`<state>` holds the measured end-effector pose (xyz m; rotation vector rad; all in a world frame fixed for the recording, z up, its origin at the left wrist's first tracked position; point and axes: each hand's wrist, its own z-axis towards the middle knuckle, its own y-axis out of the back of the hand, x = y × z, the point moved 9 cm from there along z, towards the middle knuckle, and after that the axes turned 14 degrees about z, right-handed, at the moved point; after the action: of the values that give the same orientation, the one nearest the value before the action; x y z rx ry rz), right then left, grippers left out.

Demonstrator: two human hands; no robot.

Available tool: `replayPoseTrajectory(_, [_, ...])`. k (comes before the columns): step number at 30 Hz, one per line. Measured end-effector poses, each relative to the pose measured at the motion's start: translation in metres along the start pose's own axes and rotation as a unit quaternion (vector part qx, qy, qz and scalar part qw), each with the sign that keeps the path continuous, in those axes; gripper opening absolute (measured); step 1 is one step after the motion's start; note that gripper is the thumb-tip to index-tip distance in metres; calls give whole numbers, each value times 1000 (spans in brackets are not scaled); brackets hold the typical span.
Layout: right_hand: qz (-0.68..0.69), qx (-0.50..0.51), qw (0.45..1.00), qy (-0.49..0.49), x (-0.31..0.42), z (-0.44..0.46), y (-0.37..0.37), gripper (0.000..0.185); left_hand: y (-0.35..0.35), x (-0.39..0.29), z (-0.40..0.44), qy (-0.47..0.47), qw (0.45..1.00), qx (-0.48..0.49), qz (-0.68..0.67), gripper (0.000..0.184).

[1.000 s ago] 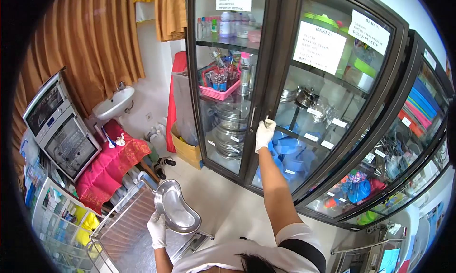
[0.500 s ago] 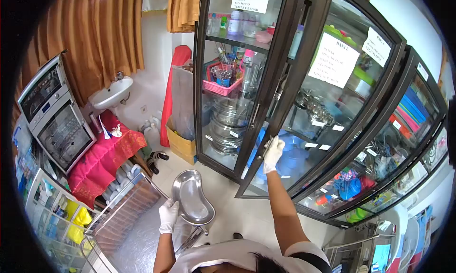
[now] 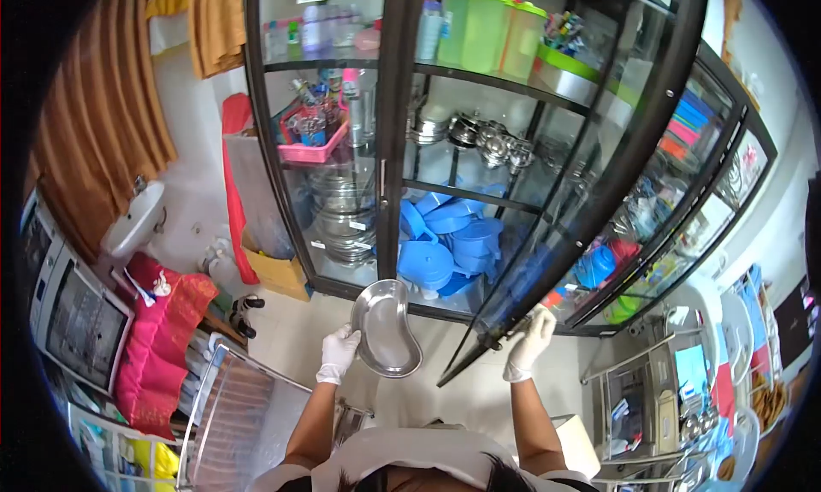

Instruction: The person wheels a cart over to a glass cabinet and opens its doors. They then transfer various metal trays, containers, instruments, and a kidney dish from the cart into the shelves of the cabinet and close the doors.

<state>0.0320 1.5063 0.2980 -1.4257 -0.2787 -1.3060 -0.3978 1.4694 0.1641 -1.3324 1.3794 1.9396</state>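
My gloved left hand [image 3: 339,352] grips the rim of a steel kidney dish [image 3: 389,329], its fingers closed on the left edge. The dish looks bare inside and is held in front of the cabinet [image 3: 389,150]. Over on the other side, my gloved right hand [image 3: 532,346] has its fingers round the edge of the cabinet's glass door [image 3: 590,235], low on the dark frame. That door stands swung out toward me. Blue plastic containers [image 3: 428,265] sit on the lowest shelf behind the opening, and shiny metal vessels [image 3: 492,141] are one shelf up.
Green lidded containers [image 3: 479,30] stand on an upper shelf. Behind the left glass are a pink basket [image 3: 312,150] and stacked steel basins [image 3: 342,214]. A metal trolley [image 3: 248,406] is at my lower left, with a cloth-covered table [image 3: 162,346] beyond. Another trolley [image 3: 658,398] stands right.
The cabinet door has swung from nearly closed to wide apart, drawn toward me and right by my right hand. My left hand has brought the kidney dish nearer the cabinet. The view has turned right.
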Motion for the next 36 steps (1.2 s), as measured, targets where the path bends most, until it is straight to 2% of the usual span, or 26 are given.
replayPoseTrajectory(1, [-57, -20, 998, 36, 10, 2, 20, 15, -11, -10, 6, -5, 1000, 23, -10, 27])
replayPoseTrajectory(4, [-67, -68, 991, 91, 26, 16, 69, 19, -42, -43, 19, -8, 995, 89, -38, 29])
replayPoseTrajectory(7, [-36, -100, 990, 95, 35, 30, 103, 22, -60, -73, 37, -46, 994, 98, 16, 30])
replayPoseTrajectory(9, [-11, -125, 986, 105, 46, 36, 122, 25, -82, -81, 57, -109, 990, 87, -15, 32])
replayPoseTrajectory(11, [-9, -137, 983, 120, 62, 42, 131, 26, -97, -80, 77, -110, 990, 25, 85, 33])
replayPoseTrajectory(14, [-11, -159, 975, 154, 82, 49, 142, 31, -115, -135, 80, -89, 985, 77, 126, 34])
replayPoseTrajectory(17, [-8, -185, 967, 174, 83, 57, 156, 34, -138, -161, 106, -90, 987, 110, 71, 36])
replayPoseTrajectory(19, [-12, -199, 961, 192, 86, 64, 167, 37, -155, -171, 141, -166, 979, 70, 97, 33])
replayPoseTrajectory(21, [-18, -215, 956, 200, 86, 72, 177, 37, -167, -176, 183, -188, 977, 40, 95, 31])
replayPoseTrajectory(24, [-28, -267, 938, 220, 84, 81, 194, 38, -161, -235, 208, -203, 966, 37, 157, 31])
replayPoseTrajectory(27, [6, -289, 927, 236, 76, 88, 214, 37, -182, -252, 270, -218, 962, 12, 165, 32])
replayPoseTrajectory(29, [-59, -288, 920, 257, 76, 92, 229, 42, -191, -274, 297, -242, 945, -17, 221, 32])
replayPoseTrajectory(34, [-145, -300, 895, 295, 82, 99, 251, 42, -230, -288, 379, -269, 928, -41, 254, 28])
replayPoseTrajectory(36, [-121, -308, 896, 296, 82, 98, 248, 42, -240, -281, 405, -257, 929, -27, 266, 27])
